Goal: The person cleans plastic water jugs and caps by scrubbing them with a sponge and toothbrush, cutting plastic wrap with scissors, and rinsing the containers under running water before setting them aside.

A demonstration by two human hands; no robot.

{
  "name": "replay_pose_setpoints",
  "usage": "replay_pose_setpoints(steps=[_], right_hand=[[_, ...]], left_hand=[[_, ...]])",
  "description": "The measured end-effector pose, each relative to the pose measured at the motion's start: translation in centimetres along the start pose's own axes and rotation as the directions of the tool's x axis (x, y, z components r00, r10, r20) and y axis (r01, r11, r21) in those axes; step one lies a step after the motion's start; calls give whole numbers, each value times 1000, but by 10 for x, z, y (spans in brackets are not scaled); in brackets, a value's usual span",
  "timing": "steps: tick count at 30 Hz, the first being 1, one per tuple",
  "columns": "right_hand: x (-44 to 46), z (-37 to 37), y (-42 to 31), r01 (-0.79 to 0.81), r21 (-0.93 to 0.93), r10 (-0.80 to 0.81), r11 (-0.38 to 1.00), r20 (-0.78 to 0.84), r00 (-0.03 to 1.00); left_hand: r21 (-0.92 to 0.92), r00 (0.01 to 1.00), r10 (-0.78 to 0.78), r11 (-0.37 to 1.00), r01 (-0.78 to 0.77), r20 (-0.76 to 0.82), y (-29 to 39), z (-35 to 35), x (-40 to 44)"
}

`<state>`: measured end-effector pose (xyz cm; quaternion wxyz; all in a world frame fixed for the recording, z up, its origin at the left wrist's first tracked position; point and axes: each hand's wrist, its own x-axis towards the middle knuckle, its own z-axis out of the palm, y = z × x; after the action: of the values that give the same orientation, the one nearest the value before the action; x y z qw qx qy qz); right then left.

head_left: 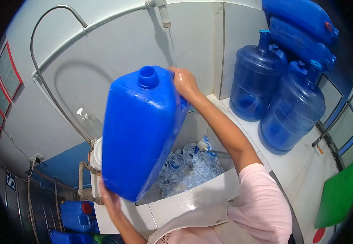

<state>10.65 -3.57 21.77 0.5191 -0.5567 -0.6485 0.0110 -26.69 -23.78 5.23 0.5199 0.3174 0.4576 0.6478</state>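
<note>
A large blue plastic jerrycan is held tilted in front of me, its uncapped mouth at the top. My right hand grips it near the top, at its far right side; part of the fingers is hidden behind it. Down at the lower left corner, my left hand supports the base, with its fingers mostly out of sight. Behind and below the jerrycan, a tiled sink contains many clear and blue plastic pieces in water. A thin stream of water falls from the wall pipe behind.
Two large blue water bottles stand on the tiled ledge to the right, with stacked blue jerrycans behind. A pump bottle and bent pipes are at left. More blue containers sit low left; a green object is far right.
</note>
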Motion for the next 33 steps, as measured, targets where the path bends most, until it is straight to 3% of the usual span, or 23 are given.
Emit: replay_pose_setpoints(steps=[1, 2, 4, 6, 7, 8, 9, 10, 12, 14, 15, 16, 18, 19, 21, 23, 24, 26, 28, 29, 30, 32, 33], right_hand=[[1, 1, 2, 0, 7, 0, 1000, 2, 1000], [2, 3, 6, -36, -101, 45, 994, 87, 995], [-2, 13, 15, -62, -210, 97, 976, 163, 982], [-10, 21, 22, -67, -335, 183, 940, 327, 927], [-11, 19, 17, -79, -310, 187, 948, 338, 922], [-9, 15, 11, -83, -311, 191, 947, 338, 922], [-6, 10, 3, -107, -254, 178, 961, 276, 945], [-2, 5, -3, -128, -194, 170, 973, 212, 962], [10, -2, -5, -152, -158, 177, 976, 159, 971], [16, -8, -1, -65, -42, 66, 997, 29, 997], [12, -12, -4, -79, -91, 86, 993, 76, 993], [7, -7, 1, -82, -85, 89, 993, 78, 993], [-2, 9, 20, -136, -332, 218, 934, 225, 950], [-8, 12, 22, -120, -342, 216, 932, 259, 941], [-12, 11, 17, -139, -308, 230, 941, 282, 931], [-7, 1, -1, -169, -286, 249, 943, 273, 929], [2, -5, -8, -173, -231, 227, 958, 231, 946], [12, -9, -5, -183, -178, 217, 967, 195, 956], [20, -6, 1, -93, -103, 98, 990, 41, 994], [19, -4, 4, -120, -149, 134, 982, 94, 986], [14, 2, 10, -120, -145, 135, 982, 96, 986], [-2, 21, 27, -124, -316, 209, 941, 252, 945], [-11, 27, 30, -103, -324, 200, 940, 281, 938]], left_hand=[[-46, 1000, -10, 999, 9, -23, -27, -8, 7], [-123, 997, -72, 990, 68, -22, -48, -6, 9], [-225, 972, -234, 947, 231, 13, -52, 9, -15], [-175, 982, -186, 968, 182, -8, -42, -25, -18], [-128, 990, -141, 982, 136, -30, -32, -39, -17], [-135, 985, -169, 977, 164, -30, 1, -33, -20], [-111, 997, -75, 991, 78, 31, 27, -22, -21], [-87, 1000, 3, 996, -4, -9, 52, 2, -26], [-167, 1000, 25, 986, -26, -8, 52, 2, -6], [-40, 998, 41, 998, -43, -49, 23, 10, 4], [12, 999, -18, 1000, 18, -35, 0, 2, 10], [-54, 999, -42, 998, 42, -10, -18, 8, 5], [-96, 988, -147, 984, 151, 46, -35, 9, -6], [-93, 988, -145, 984, 149, 54, -33, -3, -7], [-15, 995, -92, 996, 91, -37, -14, -24, -16], [55, 992, -38, 997, 45, -124, 42, -1, -22], [74, 980, 95, 994, -83, -176, 59, 19, -27], [-36, 988, 107, 993, -112, -111, 63, 25, -14], [-3, 995, 4, 1000, -4, -100, 27, 3, 12], [57, 988, -5, 998, 14, -151, 3, 0, 17], [-69, 992, 49, 996, -57, -117, -28, 1, 17], [-113, 986, -96, 990, 81, -135, -54, -1, 1], [-113, 987, -94, 990, 80, -131, -54, -19, -2]])
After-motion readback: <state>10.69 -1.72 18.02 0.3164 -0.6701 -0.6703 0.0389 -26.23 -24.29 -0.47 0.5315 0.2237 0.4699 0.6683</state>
